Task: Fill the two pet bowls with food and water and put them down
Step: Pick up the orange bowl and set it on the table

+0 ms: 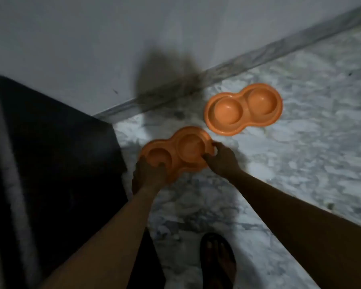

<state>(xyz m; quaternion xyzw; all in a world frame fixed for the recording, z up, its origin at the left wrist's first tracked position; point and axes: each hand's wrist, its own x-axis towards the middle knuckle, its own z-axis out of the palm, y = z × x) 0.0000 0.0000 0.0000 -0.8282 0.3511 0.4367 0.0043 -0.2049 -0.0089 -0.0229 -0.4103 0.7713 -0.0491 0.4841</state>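
While both hands, left hand (149,172) and right hand (222,158), are clamping the near orange plastic double-well bowl (176,153) over the marbled floor (300,153), any tilt risks spilling.

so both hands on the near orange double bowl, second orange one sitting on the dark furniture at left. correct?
Not quite. In the head view the second orange bowl sits on the marble floor near the wall, not on the furniture. Left hand and right hand do grip the near bowl.
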